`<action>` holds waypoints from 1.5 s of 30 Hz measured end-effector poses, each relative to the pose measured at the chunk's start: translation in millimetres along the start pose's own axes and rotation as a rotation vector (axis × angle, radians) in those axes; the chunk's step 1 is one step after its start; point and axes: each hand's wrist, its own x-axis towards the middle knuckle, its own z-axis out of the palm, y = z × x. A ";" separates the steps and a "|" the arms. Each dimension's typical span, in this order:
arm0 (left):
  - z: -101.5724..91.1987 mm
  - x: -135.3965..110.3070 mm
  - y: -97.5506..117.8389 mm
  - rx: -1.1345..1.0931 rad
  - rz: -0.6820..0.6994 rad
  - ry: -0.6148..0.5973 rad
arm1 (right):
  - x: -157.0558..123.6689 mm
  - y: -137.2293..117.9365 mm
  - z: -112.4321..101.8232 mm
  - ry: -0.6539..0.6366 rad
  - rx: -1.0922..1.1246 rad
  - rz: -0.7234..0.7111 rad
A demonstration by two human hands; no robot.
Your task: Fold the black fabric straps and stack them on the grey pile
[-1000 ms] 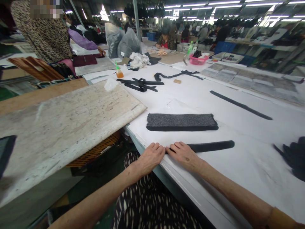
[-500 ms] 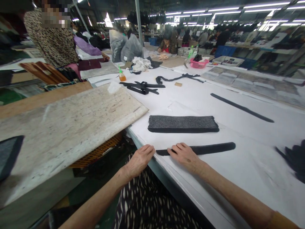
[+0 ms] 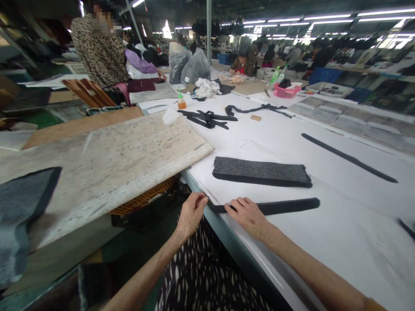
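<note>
A long black strip (image 3: 285, 206) lies across the near edge of the white table (image 3: 324, 233). My left hand (image 3: 192, 212) pinches the strip's left end at the table's edge, fingers closed on it. My right hand (image 3: 248, 214) rests flat on the strip a little to the right, fingers stretched out and pressing it down. Just beyond lies a grey rectangular felt piece (image 3: 261, 171) with black edging.
A marble-patterned board (image 3: 106, 160) lies to the left over an orange crate (image 3: 145, 196). Further back are black straps (image 3: 207, 118), an orange glue bottle (image 3: 182, 101), another long black strip (image 3: 348, 157) and a pink basket (image 3: 285, 90). A person in a leopard-print top (image 3: 100, 54) stands at far left.
My left hand slid left along the strip to its end at the table's edge and closed on it. My right hand stayed on the strip. The view swung a little left.
</note>
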 end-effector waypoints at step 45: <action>-23.7 -24.7 -123.6 -0.124 -0.518 -0.106 | -34.1 18.8 2.9 0.114 0.013 -0.174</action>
